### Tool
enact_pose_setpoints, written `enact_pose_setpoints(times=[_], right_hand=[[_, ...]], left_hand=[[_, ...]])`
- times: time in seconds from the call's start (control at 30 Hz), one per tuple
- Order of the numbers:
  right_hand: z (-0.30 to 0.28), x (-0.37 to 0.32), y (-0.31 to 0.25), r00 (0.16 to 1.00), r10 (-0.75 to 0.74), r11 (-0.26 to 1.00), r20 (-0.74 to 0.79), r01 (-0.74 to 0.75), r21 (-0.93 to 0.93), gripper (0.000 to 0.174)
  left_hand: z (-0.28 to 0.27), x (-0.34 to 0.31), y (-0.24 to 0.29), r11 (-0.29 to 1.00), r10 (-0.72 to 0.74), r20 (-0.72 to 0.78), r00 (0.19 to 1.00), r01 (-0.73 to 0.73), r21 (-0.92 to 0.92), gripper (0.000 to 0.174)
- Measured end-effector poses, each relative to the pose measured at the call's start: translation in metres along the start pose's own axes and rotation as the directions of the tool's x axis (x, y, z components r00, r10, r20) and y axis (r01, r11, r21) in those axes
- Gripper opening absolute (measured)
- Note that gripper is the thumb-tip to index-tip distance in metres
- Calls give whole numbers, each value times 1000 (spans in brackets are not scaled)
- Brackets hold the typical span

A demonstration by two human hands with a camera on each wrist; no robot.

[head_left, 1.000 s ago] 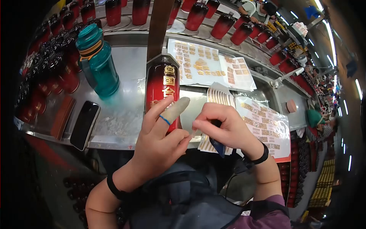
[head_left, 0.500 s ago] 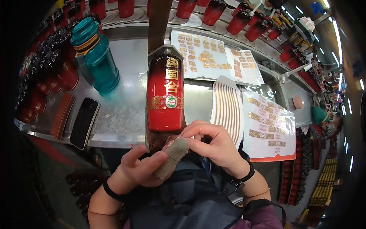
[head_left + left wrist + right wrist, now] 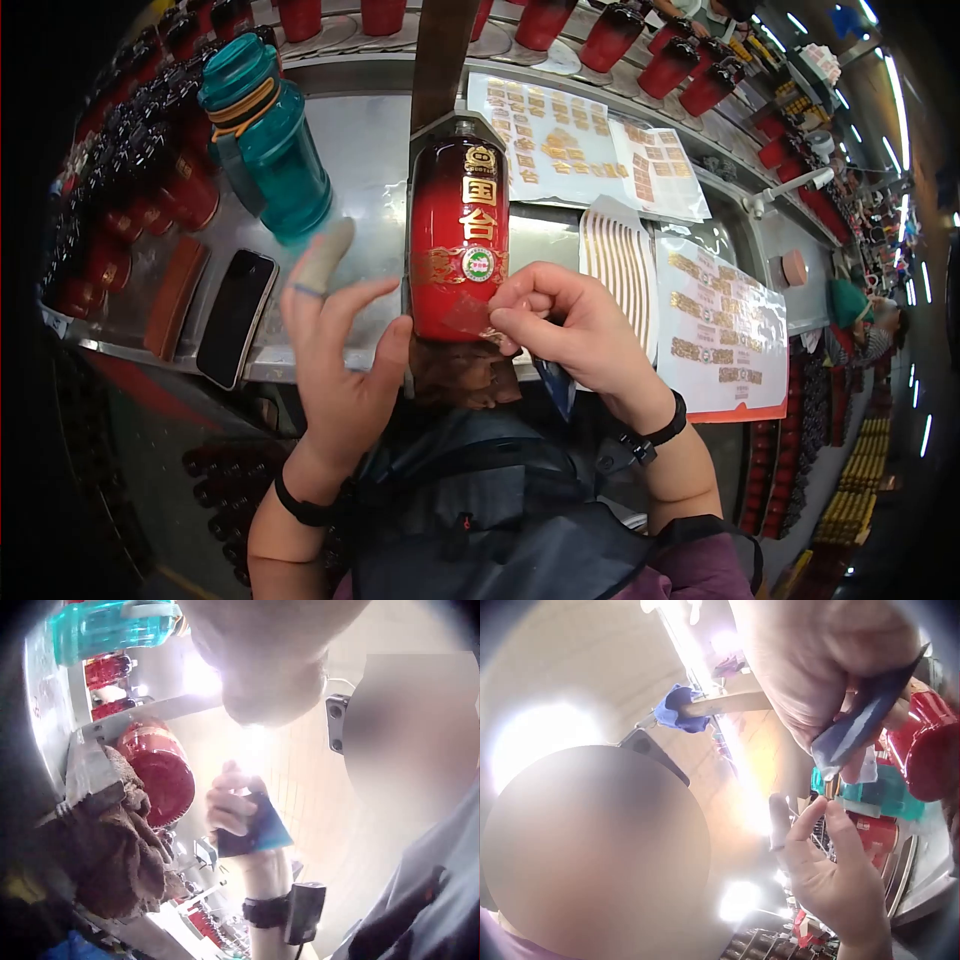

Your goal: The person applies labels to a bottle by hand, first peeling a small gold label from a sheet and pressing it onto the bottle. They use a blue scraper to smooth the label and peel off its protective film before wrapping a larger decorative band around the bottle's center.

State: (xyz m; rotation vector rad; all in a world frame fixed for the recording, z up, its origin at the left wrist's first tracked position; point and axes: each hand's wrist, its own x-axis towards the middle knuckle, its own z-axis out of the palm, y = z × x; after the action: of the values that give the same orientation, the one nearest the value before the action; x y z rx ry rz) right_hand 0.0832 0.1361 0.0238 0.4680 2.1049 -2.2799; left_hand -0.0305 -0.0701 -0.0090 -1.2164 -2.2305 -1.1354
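A red and black bottle with gold characters and a round green-and-white emblem lies on a brown cloth in the head view. Over its lower end, my right hand pinches a small clear film between thumb and forefinger. That same hand's curled fingers keep a flat dark blue scraper against the palm; the left wrist view also shows the scraper. Left of the bottle, my left hand is raised with fingers spread, holding nothing. One of its fingers wears a beige finger cot.
Decal sheets lie behind the bottle, with a striped sheet and another decal sheet to the right. A teal water bottle, phone and brown case are at left. Red bottles line the conveyor behind.
My hands, fingertips together before, have parted: the left swung up and left with fingers spreading. The right moved to the bottle's lower end with the clear film.
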Motion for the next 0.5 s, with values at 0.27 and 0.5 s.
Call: enact_pose_setpoints(times=[0.27, 0.5], right_hand=[[-13, 2, -1, 997, -49, 976, -52, 37, -214, 13], [-15, 5, 2, 990, -102, 914, -99, 54, -401, 15]], left_hand=[[45, -2, -4, 431, -440, 337, 832, 525, -734, 68], [50, 3, 9, 504, -352, 397, 848, 529, -682, 86]])
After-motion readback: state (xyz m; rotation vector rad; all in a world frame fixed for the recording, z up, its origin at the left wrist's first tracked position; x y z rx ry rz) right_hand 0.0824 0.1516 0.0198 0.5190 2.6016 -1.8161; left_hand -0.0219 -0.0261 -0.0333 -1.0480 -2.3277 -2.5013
